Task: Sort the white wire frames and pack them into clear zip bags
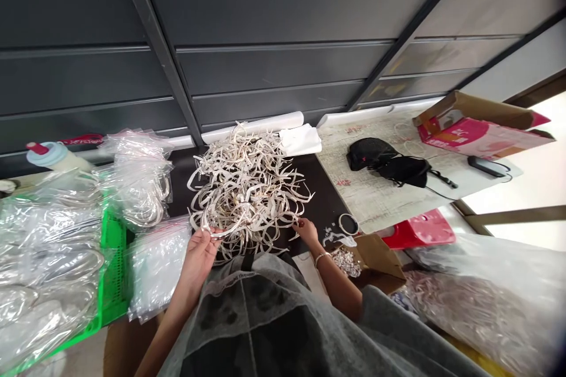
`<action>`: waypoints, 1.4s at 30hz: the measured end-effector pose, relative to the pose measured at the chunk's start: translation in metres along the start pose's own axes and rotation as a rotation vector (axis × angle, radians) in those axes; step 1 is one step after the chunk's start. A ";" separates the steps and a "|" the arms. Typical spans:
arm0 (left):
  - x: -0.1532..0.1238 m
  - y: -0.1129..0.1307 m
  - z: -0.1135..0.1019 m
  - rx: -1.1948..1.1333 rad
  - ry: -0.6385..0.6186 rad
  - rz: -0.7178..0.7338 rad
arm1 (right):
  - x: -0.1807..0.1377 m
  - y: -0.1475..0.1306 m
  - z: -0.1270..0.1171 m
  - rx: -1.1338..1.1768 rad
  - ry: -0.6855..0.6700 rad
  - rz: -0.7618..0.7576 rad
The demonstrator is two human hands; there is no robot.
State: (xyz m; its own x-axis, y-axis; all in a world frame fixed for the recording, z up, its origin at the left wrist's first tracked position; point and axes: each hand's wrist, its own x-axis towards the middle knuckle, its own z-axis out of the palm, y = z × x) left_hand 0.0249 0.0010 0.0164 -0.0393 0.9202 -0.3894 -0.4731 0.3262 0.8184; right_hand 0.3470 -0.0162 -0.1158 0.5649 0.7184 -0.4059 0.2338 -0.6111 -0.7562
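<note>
A big tangled heap of pale curved headbands (pixel 247 185) lies on a black mat (pixel 325 188) in front of me. My left hand (pixel 200 252) is closed on one headband (pixel 221 231) at the heap's near left edge. At the near right edge my right hand (pixel 306 230), with a bracelet on its wrist, rests with fingers pinched together at the tip of another band; whether it grips that band is unclear.
Clear plastic bags (pixel 53 247) of packed headbands fill a green crate (pixel 115 271) at left. A small bottle with a red cap (pixel 48 153) stands far left. A black cloth item (pixel 389 165), a pink carton (pixel 477 129) and a tape roll (pixel 349 224) lie at right. More bagged bands (pixel 481 300) sit near right.
</note>
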 end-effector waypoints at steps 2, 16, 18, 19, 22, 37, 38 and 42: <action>-0.001 0.001 0.001 0.023 -0.032 0.000 | -0.002 0.005 0.003 -0.052 0.033 -0.031; 0.000 0.007 0.003 0.144 -0.115 -0.010 | -0.009 -0.078 -0.004 0.099 0.225 -0.421; 0.000 0.008 0.005 0.145 -0.116 -0.029 | -0.022 -0.100 -0.001 0.114 0.131 -0.552; 0.000 0.008 0.006 0.145 -0.120 -0.045 | -0.030 -0.111 0.002 0.115 0.071 -0.622; -0.002 0.007 0.010 0.150 -0.152 -0.119 | -0.058 -0.142 0.017 0.109 -0.113 -0.793; -0.008 0.001 0.006 0.066 -0.142 -0.314 | -0.111 -0.158 0.069 -0.358 -0.454 -1.324; -0.007 0.001 0.006 0.065 -0.140 -0.324 | -0.112 -0.158 0.069 -0.359 -0.454 -1.317; -0.006 -0.002 0.008 0.064 -0.122 -0.348 | -0.103 -0.151 0.071 -0.341 -0.397 -1.208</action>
State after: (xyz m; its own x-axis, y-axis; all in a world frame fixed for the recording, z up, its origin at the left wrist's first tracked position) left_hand 0.0327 -0.0036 0.0208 0.2213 0.7696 -0.5989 -0.3835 0.6333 0.6722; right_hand 0.1976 0.0257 0.0035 -0.3951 0.8798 0.2642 0.6440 0.4704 -0.6033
